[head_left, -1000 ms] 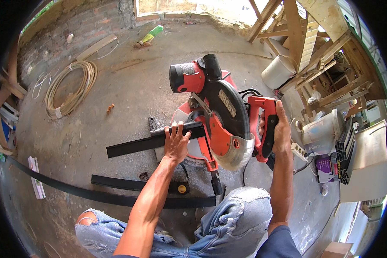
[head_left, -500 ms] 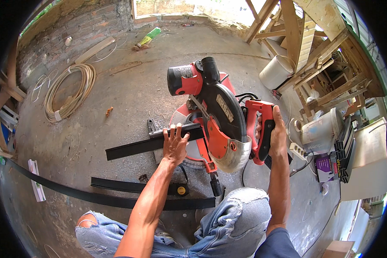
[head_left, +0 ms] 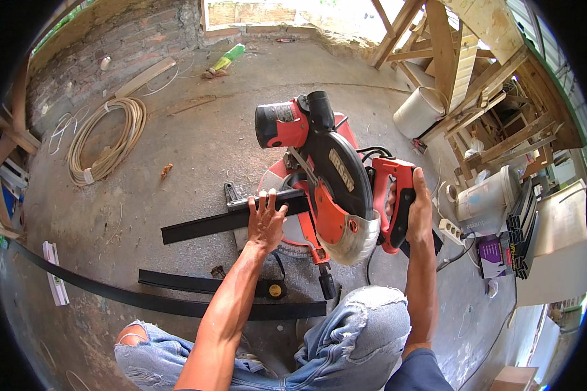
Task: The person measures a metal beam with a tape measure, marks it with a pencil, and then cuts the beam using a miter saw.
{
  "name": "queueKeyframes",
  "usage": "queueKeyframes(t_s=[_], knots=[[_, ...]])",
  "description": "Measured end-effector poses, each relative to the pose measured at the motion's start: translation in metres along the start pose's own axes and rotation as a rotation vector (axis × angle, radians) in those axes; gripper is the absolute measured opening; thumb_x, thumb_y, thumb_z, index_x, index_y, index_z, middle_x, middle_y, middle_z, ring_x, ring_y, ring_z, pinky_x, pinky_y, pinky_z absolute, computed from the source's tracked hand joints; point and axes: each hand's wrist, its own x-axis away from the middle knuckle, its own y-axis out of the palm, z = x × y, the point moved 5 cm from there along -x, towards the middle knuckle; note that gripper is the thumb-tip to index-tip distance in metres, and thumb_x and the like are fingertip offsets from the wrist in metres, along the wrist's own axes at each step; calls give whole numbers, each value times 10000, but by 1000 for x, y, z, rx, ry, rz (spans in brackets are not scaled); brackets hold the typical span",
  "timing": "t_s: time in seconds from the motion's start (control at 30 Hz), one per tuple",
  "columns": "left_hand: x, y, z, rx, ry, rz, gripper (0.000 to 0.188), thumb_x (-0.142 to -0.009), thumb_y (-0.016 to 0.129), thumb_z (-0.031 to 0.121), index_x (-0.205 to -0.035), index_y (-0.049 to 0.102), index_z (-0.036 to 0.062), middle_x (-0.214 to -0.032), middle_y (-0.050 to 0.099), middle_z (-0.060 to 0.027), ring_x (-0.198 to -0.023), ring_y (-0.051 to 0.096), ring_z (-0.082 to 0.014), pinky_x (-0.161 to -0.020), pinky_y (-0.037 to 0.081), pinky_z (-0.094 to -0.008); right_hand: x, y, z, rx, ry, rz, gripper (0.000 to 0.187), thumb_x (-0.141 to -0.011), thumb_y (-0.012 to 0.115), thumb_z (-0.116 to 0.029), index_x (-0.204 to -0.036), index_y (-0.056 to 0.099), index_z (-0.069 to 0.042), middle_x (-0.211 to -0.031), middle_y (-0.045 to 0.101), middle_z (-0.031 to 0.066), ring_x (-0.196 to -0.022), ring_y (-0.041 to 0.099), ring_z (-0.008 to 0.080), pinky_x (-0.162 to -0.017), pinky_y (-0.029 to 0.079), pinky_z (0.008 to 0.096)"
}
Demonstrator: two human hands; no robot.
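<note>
A red and black mitre saw [head_left: 328, 231] stands on the floor before my knees, its dark round guard over the blade. My right hand [head_left: 421, 212] is wrapped round the saw's red and black handle [head_left: 386, 171]. Across the saw's base lies a black angled profile bar [head_left: 199, 228], running out to the left along the metal fence [head_left: 236, 199]. My left hand [head_left: 266, 228] grips this bar against the fence, fingers over the top edge, left of the blade guard. The bar's part beneath the saw head is hidden.
Two more black strips [head_left: 176, 280] and a yellow-centred tape measure [head_left: 276, 289] lie near my legs. A white spirit level [head_left: 55, 274] and coiled hose [head_left: 79, 146] are at left. At right stand buckets [head_left: 421, 112], a power strip [head_left: 450, 229] and stacked black profiles [head_left: 527, 228].
The saw head and its handle have dropped very slightly, and my right hand has gone down with them. My left hand stays on the bar.
</note>
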Motion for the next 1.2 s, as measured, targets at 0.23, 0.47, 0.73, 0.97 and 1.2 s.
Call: queueKeyframes(t_s=[0.23,0.47,0.73,0.97,1.2], knots=[[1,-1,0,-6,1,-1,414,-755,794,196,-1158,712,160,-1314,411,-142,-1291,354,-343,-1089,228,-572,2,1,1,14,-12,-11,634,-965,478,-640,-1035,613,-24,-713,589,53,-542,578,132,-476,502,273],[1,0,1,-18,3,-3,419,-757,781,186,-1169,708,168,-1325,408,-143,-1300,346,-347,-1093,221,-577,5,-2,6,45,-2,2,656,-961,463,-657,-1016,626,-24,-678,588,40,-520,580,126,-476,505,266],[1,4,-1,-15,-7,-16,448,-745,781,172,-1185,698,180,-1340,401,-145,-1312,339,-349,-1092,222,-582,8,-1,6,114,-30,50,779,-925,416,-749,-885,635,-3,-631,587,50,-520,582,133,-495,496,268],[0,2,0,-26,6,-10,459,-717,786,151,-1167,699,169,-1328,400,-148,-1307,341,-351,-1090,223,-586,9,-3,7,114,-40,70,793,-926,404,-754,-884,643,1,-631,590,51,-521,585,134,-492,497,269],[1,2,1,-36,14,-4,471,-696,792,143,-1158,703,166,-1327,398,-151,-1307,340,-352,-1086,227,-586,10,-3,10,132,-46,73,797,-932,388,-751,-866,649,-1,-627,590,51,-519,581,135,-492,495,270]])
